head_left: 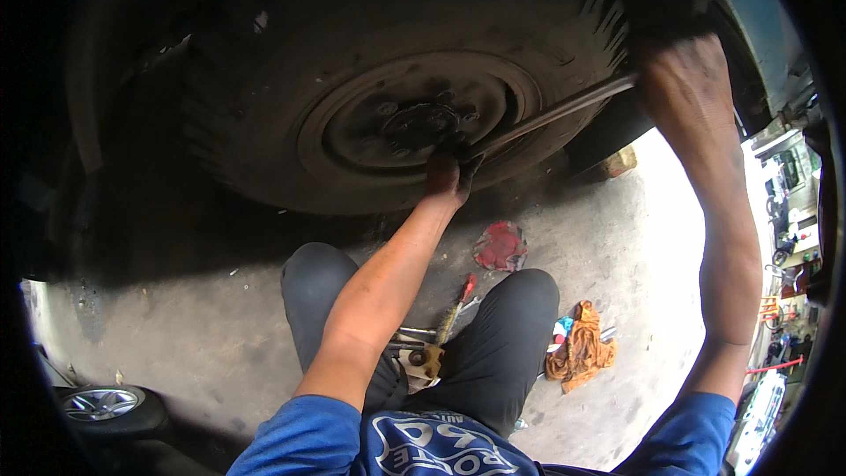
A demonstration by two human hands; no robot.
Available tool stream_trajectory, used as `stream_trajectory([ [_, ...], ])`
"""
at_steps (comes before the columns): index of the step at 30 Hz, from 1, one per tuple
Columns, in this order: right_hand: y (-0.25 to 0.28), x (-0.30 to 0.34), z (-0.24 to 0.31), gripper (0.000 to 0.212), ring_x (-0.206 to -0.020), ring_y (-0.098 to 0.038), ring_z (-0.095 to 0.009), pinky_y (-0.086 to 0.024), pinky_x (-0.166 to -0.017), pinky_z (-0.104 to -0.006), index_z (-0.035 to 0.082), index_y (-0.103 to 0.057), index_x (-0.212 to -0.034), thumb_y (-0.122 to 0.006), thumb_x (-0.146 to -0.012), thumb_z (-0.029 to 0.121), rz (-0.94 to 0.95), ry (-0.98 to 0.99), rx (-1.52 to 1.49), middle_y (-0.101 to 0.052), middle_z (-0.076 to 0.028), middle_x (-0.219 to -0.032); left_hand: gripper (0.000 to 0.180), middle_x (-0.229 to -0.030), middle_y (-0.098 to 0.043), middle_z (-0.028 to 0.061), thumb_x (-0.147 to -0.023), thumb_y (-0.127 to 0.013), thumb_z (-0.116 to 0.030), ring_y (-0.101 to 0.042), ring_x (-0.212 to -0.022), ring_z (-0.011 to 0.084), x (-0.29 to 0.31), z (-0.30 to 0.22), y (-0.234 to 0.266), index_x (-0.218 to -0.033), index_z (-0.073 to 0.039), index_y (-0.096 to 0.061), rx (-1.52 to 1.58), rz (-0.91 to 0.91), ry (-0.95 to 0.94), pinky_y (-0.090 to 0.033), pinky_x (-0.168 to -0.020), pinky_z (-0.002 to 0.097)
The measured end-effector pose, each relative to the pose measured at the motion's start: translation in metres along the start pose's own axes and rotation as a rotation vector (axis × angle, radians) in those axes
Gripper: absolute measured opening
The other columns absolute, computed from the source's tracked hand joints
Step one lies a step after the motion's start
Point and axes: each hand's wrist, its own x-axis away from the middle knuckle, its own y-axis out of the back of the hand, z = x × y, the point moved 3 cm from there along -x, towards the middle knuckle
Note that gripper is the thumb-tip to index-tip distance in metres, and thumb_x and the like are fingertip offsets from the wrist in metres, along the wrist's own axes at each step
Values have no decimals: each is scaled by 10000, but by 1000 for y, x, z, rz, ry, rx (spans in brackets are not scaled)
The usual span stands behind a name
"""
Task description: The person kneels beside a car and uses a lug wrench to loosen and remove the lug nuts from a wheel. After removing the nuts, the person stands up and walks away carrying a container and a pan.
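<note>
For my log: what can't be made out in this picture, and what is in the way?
All in the head view:
- Inner end of the metal bar: hidden by the left hand and shadow.
- Fingers of the right hand: blurred, lost in darkness.
- Upper edge of the tyre: deep shadow.
- Tools between the legs: partly covered by the left forearm.

The person wears a blue shirt (374,457) with short sleeves (310,432). The shirt's front carries a white print (438,446) of lettering inside a curved outline. Below the shirt are plain dark grey trousers (502,345); beyond the shirt's sleeves the forearms (388,280) are bare.
</note>
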Motion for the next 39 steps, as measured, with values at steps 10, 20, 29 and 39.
stream_trajectory([
  [10,-310,60,-37,432,-923,-625,-298,-475,-859,-440,81,-693,-1035,-777,-636,223,-449,-246,-286,-670,-131,-1012,166,-1050,-602,57,-983,-554,-139,-603,-995,176,15,-4,-13,-1134,-86,-597,-232,-9,-97,-543,-915,396],
  [20,-430,246,438,391,-910,-670,-402,-524,-835,-448,-45,-687,-967,-717,-744,275,922,-546,-1604,-675,-292,-923,355,-1137,-550,43,-975,-576,-317,-522,-1044,166,23,-11,-9,-1250,-97,-533,-821,-49,-180,-408,-1011,435],
  [29,-373,276,262,288,-966,-657,-393,-515,-836,-458,68,-718,-1039,-696,-828,263,849,-448,-1351,-682,-240,-980,203,-980,-520,37,-1018,-490,-259,-526,-866,141,30,0,-4,-1106,-84,-544,-672,-164,-105,-541,-809,360],
  [39,-116,128,-34,157,-798,-583,-259,-438,-796,-393,86,-670,-853,-699,-722,7,-130,-199,-392,-615,-101,-757,155,-938,-615,63,-1006,-508,-222,-621,-837,189,15,-5,-13,-1087,-101,-561,-236,23,26,-556,-783,424],
])
